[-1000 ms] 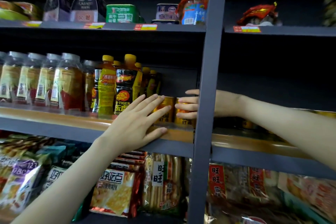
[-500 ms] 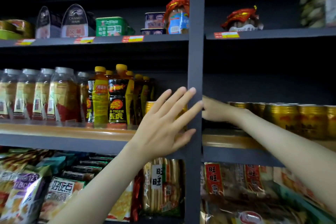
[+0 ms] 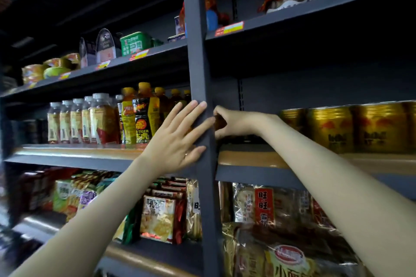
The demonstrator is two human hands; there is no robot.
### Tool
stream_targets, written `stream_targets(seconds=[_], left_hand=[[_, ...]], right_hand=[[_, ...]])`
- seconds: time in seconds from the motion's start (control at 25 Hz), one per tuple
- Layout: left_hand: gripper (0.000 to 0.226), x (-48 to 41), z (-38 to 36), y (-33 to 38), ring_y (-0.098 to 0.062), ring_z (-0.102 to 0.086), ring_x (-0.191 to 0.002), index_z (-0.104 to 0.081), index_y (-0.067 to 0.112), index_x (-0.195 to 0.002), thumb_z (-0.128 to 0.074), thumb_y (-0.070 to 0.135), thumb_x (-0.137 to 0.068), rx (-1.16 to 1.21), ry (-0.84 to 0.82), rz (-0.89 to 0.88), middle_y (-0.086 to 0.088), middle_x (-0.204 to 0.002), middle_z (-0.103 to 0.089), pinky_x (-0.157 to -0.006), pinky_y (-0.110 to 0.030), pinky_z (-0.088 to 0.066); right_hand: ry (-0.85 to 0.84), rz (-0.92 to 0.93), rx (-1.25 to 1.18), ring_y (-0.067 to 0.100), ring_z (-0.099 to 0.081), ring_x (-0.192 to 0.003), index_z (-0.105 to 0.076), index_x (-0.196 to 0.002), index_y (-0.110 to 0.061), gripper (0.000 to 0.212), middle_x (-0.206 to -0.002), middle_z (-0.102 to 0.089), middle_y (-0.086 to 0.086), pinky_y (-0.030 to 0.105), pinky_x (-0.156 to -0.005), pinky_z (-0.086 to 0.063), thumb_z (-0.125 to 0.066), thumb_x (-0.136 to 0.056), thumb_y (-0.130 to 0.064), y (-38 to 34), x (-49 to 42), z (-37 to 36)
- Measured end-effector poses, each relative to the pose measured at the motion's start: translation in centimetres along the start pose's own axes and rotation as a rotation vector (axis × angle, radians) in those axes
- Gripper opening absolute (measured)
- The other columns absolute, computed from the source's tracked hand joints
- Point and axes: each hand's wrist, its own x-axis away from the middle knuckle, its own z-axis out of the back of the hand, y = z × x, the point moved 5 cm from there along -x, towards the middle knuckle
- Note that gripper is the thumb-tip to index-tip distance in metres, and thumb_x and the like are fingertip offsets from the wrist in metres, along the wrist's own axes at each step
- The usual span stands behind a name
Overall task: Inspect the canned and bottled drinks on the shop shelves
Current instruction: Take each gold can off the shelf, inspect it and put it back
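Pressing left hand [image 3: 173,139] flat on post [image 3: 198,63]

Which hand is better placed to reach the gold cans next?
The right hand, probably: it is inside the right bay, on the same side of the upright post as the gold cans. The left hand lies flat against that post.

Right hand [image 3: 236,122] — grasp beside post [image 3: 198,63] unclear; gold cans [image 3: 331,129] cropped at edge.

Dim overall; deep shadow under shelves [image 3: 337,1]. Left edge motion-blurred. Wide-angle tilt toward edges. Sheen on gold cans [image 3: 331,129].
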Motion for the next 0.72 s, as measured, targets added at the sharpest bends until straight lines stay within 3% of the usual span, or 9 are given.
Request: stream_targets(seconds=[0.08,0.2,0.32,0.44,0.52,0.6,0.72], left_hand=[[0.052,-0.2,0.9,0.3,-0.035,-0.023,-0.142,-0.033,0.012,-0.143,-0.028,0.044,-0.101,0.008,-0.061,0.034,-0.017,-0.151,-0.024,-0.119,-0.049,-0.017],[0.051,-0.9,2.3,0.7,-0.034,-0.027,-0.140,-0.037,0.012,-0.139,-0.041,0.041,-0.098,-0.011,-0.136,0.104,-0.017,-0.149,-0.029,-0.115,-0.049,-0.025],[0.050,-1.4,3.4,0.9,-0.032,-0.032,-0.137,-0.040,0.012,-0.137,-0.046,0.039,-0.095,-0.047,-0.188,0.131,-0.018,-0.147,-0.036,-0.113,-0.047,-0.031],[0.056,-1.2,3.8,0.7,-0.031,-0.030,-0.139,-0.037,0.014,-0.140,-0.046,0.045,-0.094,-0.071,-0.283,0.113,-0.015,-0.151,-0.031,-0.113,-0.045,-0.031],[0.060,-1.0,3.7,0.6,-0.032,-0.029,-0.140,-0.035,0.014,-0.141,-0.047,0.048,-0.093,-0.070,-0.315,0.121,-0.013,-0.152,-0.027,-0.113,-0.043,-0.030],[0.062,-1.1,3.6,0.8,-0.031,-0.028,-0.140,-0.037,0.014,-0.141,-0.048,0.050,-0.091,-0.060,-0.318,0.134,-0.012,-0.152,-0.026,-0.112,-0.041,-0.029],[0.063,-1.6,3.7,1.0,-0.029,-0.028,-0.139,-0.040,0.012,-0.139,-0.051,0.050,-0.089,-0.035,-0.285,0.143,-0.011,-0.150,-0.026,-0.111,-0.038,-0.029]], right_hand=[[0.007,-0.024,0.017,0.019,-0.054,-0.096,-0.032,-0.125,-0.025,0.058,-0.109,-0.052,-0.002,0.036,-0.081,-0.044,-0.066,-0.084,-0.050,0.2,0.7,0.3],[0.084,-0.032,0.008,0.026,-0.050,-0.117,-0.024,-0.143,-0.017,0.077,-0.135,-0.047,0.007,0.040,-0.090,-0.043,-0.062,-0.087,-0.053,0.3,0.8,0.6],[0.154,-0.027,-0.041,0.029,-0.046,-0.126,-0.018,-0.148,-0.013,0.085,-0.146,-0.040,0.013,0.041,-0.097,-0.042,-0.065,-0.086,-0.047,0.3,0.8,1.0],[0.131,-0.035,-0.116,0.030,-0.041,-0.132,-0.012,-0.151,-0.014,0.093,-0.151,-0.033,0.013,0.043,-0.103,-0.040,-0.070,-0.084,-0.040,0.4,1.4,1.4],[0.104,-0.025,-0.110,0.027,-0.048,-0.123,-0.033,-0.143,-0.012,0.078,-0.142,-0.045,0.012,0.039,-0.095,-0.044,-0.074,-0.082,-0.037,0.1,1.8,1.5],[0.101,0.041,-0.097,0.020,-0.055,-0.099,-0.054,-0.117,-0.013,0.047,-0.116,-0.059,0.007,0.028,-0.072,-0.045,-0.076,-0.079,-0.032,-0.7,2.4,1.8],[0.187,0.105,-0.165,0.017,-0.057,-0.089,-0.060,-0.110,-0.014,0.043,-0.103,-0.062,0.004,0.025,-0.061,-0.040,-0.081,-0.075,-0.026,-1.6,3.7,2.1]])
